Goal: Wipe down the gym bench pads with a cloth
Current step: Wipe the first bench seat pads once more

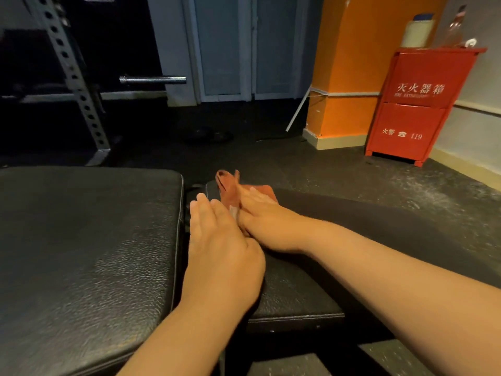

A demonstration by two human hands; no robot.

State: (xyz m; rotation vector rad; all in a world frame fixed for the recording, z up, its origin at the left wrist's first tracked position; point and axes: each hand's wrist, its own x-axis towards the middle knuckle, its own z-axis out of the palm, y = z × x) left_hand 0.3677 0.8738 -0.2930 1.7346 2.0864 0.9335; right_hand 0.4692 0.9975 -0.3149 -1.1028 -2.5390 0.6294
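Two black padded bench pads lie side by side, a large pad (81, 253) on the left and a narrower pad (311, 280) on the right, with a gap between them. A rust-red cloth (229, 187) lies crumpled at the narrower pad's far end. My right hand (260, 213) presses down on the cloth, fingers stretched over it. My left hand (219, 240) rests flat beside it over the gap, fingers straight and together, its fingertips at the cloth's near edge. Part of the cloth is hidden under both hands.
A steel rack upright (70, 77) with a barbell end (154, 79) stands at the back left. A red fire extinguisher box (417, 104) stands against the orange wall at the right. Dark rubber floor surrounds the bench, with a weight plate (208, 135) lying on it.
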